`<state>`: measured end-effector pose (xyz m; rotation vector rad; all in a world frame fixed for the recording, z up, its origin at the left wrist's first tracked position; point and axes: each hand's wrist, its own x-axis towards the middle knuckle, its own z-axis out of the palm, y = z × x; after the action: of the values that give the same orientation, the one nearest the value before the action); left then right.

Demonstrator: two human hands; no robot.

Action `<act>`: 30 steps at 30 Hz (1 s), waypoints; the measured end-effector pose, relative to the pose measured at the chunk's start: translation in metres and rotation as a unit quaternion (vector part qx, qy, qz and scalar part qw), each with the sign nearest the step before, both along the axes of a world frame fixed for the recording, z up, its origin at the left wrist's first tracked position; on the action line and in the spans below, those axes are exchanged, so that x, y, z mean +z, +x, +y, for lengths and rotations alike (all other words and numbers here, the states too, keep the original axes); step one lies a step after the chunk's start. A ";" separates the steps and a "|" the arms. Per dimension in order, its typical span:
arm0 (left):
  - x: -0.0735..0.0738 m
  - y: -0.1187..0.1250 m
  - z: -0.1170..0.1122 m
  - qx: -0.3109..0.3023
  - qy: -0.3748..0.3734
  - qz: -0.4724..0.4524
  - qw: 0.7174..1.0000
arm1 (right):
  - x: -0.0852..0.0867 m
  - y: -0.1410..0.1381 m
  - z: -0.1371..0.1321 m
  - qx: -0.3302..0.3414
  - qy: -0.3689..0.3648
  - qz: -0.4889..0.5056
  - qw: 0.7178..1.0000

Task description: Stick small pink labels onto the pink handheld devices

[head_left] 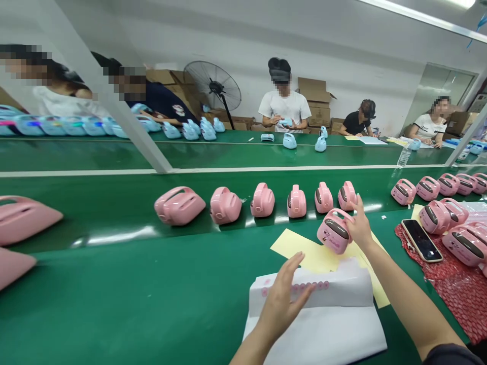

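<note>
My right hand (360, 225) grips a pink plastic case with a carrying handle (333, 235) by the right side of that handle. This case has a dark oval window and small printed figures on its front, and it is over yellow paper (300, 248). My left hand (281, 299) is open, fingers and thumb apart, above a white sheet (312, 329). A row of small round pink stickers (321, 285) shows on the sheet's upper part, partly hidden by my left hand.
More pink cases (262, 200) stand in a row on the green line behind. At right, a phone (422, 241) and several pink cases (466, 243) lie on red bubble wrap (452, 284). Co-workers sit across the line near light-blue cases (289, 141). A slanted post (125, 111) rises at left.
</note>
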<state>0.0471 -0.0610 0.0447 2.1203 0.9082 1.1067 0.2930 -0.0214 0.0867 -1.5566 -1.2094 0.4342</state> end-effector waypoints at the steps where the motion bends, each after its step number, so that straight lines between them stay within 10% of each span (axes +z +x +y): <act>1: 0.003 0.001 0.000 0.013 -0.059 -0.065 0.996 | 0.003 -0.001 -0.002 -0.003 0.000 0.073 0.997; 8: 0.015 0.024 0.004 -0.155 -0.337 -0.396 0.840 | 0.021 -0.034 -0.017 0.093 -0.048 0.372 0.922; 12: 0.003 0.033 0.006 -0.186 -0.365 -0.469 0.782 | 0.026 -0.060 -0.026 0.101 -0.051 0.359 0.927; 18: -0.007 0.020 0.010 -0.362 -0.413 -0.577 0.605 | 0.038 -0.075 -0.051 0.053 0.111 0.207 0.970; 30: -0.010 0.024 0.005 -0.432 -0.410 -0.608 0.526 | 0.035 -0.108 -0.071 0.178 0.057 0.288 0.939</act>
<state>0.0708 -0.0558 0.0344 0.4083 -0.3538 0.9159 0.1852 -0.0919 0.1212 -1.0006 -1.0210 0.9641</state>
